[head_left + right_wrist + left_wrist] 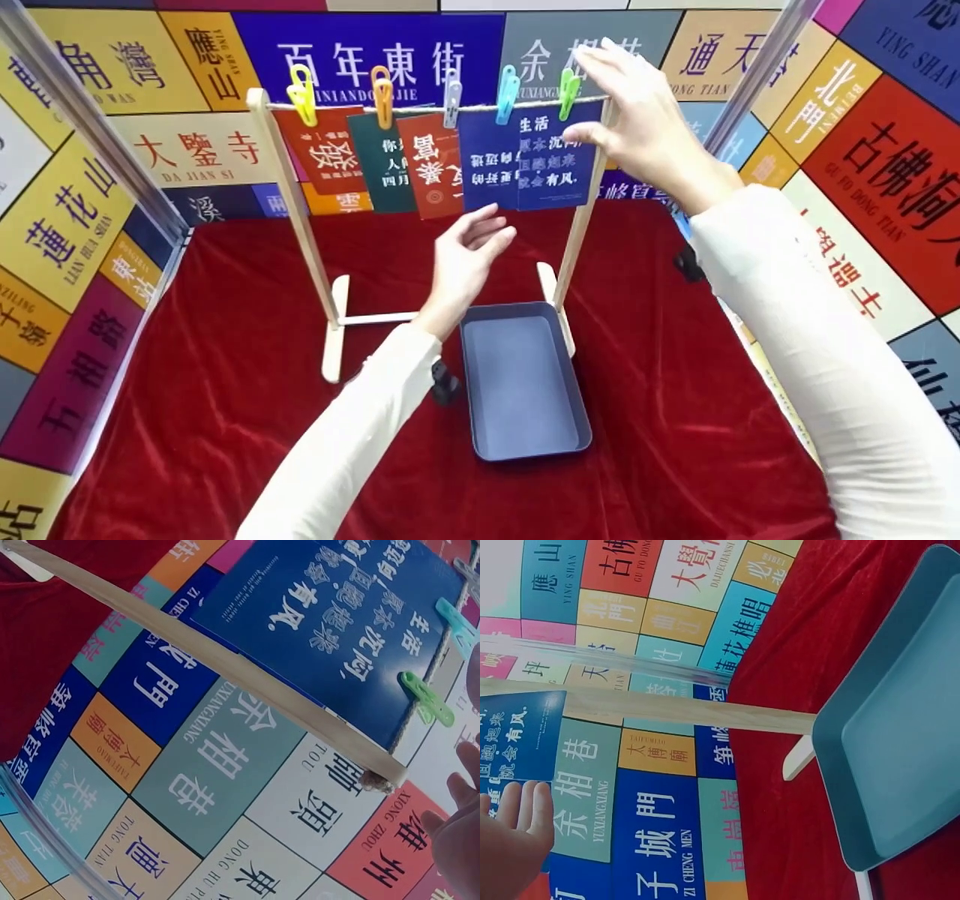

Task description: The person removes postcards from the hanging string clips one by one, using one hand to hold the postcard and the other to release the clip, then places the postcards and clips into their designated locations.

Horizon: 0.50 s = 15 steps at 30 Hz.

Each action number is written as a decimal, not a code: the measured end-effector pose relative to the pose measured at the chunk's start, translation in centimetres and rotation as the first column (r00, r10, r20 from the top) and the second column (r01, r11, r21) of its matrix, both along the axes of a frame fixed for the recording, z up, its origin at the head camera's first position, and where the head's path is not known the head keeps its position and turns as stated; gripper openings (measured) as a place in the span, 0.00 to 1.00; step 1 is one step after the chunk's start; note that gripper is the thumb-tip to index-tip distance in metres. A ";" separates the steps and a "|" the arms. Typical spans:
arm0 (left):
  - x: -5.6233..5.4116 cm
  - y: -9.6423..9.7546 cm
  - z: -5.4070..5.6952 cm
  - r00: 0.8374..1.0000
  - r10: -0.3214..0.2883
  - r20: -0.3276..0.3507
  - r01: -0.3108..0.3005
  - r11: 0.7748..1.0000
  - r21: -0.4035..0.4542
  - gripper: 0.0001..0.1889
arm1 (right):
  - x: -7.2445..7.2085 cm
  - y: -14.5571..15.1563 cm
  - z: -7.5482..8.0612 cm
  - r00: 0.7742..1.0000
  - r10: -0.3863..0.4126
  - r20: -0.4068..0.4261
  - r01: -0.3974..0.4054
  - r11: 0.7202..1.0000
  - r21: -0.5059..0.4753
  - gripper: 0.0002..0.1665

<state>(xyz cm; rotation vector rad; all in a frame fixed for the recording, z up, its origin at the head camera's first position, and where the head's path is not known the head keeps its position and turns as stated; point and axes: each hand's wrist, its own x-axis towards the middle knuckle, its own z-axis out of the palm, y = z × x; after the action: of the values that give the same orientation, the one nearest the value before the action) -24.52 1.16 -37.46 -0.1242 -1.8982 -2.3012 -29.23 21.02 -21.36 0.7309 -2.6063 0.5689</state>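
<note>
My right hand (pixel 652 112) is raised at the rack's right top corner, fingers spread, holding nothing. Just left of its thumb, a green clothespin (pixel 568 96) clamps a dark blue card (pixel 553 180) with white lettering to a cord. My left hand (pixel 463 259) hangs loosely curled and holds nothing, just below the lower edge of the blue cards in the head view. A light blue clothespin (pixel 508 94) holds the neighbouring blue card (pixel 487 191). Farther left hang a red card (pixel 431 195), a green card (pixel 379 196) and another red card (pixel 304 139).
A wooden rack (pixel 301 225) carries the cord. Yellow (pixel 303 94), orange (pixel 382 97) and grey (pixel 451 97) clothespins sit along it. An empty grey tray (pixel 525 382) lies by the rack's right foot on red velvet cloth (pixel 675 420). Printed panels (pixel 187 154) stand behind.
</note>
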 end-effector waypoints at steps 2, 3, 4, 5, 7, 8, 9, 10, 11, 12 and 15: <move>-0.2 0.1 0.3 1.000 0.007 0.002 -0.007 1.000 -0.002 0.24 | -0.3 -0.2 0.3 1.000 -0.005 0.015 0.005 1.000 0.007 0.47; -0.3 0.1 0.5 1.000 0.010 0.002 -0.010 1.000 -0.003 0.24 | -0.4 -0.3 0.4 1.000 -0.007 0.021 0.007 1.000 0.008 0.46; -0.4 0.2 0.6 1.000 0.014 0.000 -0.014 1.000 -0.004 0.24 | -0.5 -0.4 0.5 1.000 -0.009 0.027 0.008 1.000 0.009 0.46; -0.6 0.2 0.8 1.000 0.017 -0.003 -0.017 1.000 -0.002 0.24 | -0.6 -0.4 0.6 0.999 -0.012 0.035 0.011 1.000 0.007 0.46; -0.9 0.2 1.2 1.000 0.020 -0.009 -0.020 1.000 -0.004 0.23 | -0.9 -0.4 0.7 0.999 -0.017 0.047 0.017 1.000 0.005 0.45; -1.0 0.3 1.4 1.000 0.019 -0.011 -0.019 1.000 -0.002 0.23 | -1.0 -0.4 0.8 0.998 -0.021 0.058 0.021 1.000 0.001 0.44; -1.1 0.4 1.5 1.000 0.017 -0.012 -0.017 1.000 0.001 0.23 | -1.1 -0.4 0.8 0.997 -0.026 0.070 0.027 1.000 -0.002 0.44; -1.2 0.5 1.6 1.000 0.017 -0.011 -0.017 1.000 0.002 0.23 | -1.2 -0.4 0.9 0.996 -0.031 0.082 0.031 1.000 -0.004 0.44; -1.4 0.6 1.6 1.000 0.019 -0.009 -0.019 1.000 0.000 0.23 | -1.3 -0.4 0.9 0.995 -0.034 0.093 0.035 0.999 -0.004 0.44; -1.5 0.7 1.6 1.000 0.023 -0.006 -0.023 1.000 -0.003 0.23 | -1.4 -0.5 0.9 0.994 -0.036 0.102 0.037 0.999 -0.005 0.43; -1.9 1.0 1.5 0.999 0.034 0.011 -0.033 0.999 -0.008 0.23 | -1.7 -0.6 0.9 0.990 -0.039 0.132 0.042 0.999 -0.019 0.42</move>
<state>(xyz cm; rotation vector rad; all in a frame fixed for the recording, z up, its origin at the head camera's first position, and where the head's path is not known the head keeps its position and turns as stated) -26.38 2.18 -35.91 -0.0805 -1.8991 -2.2781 -30.94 20.37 -20.42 0.6521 -2.7248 0.6526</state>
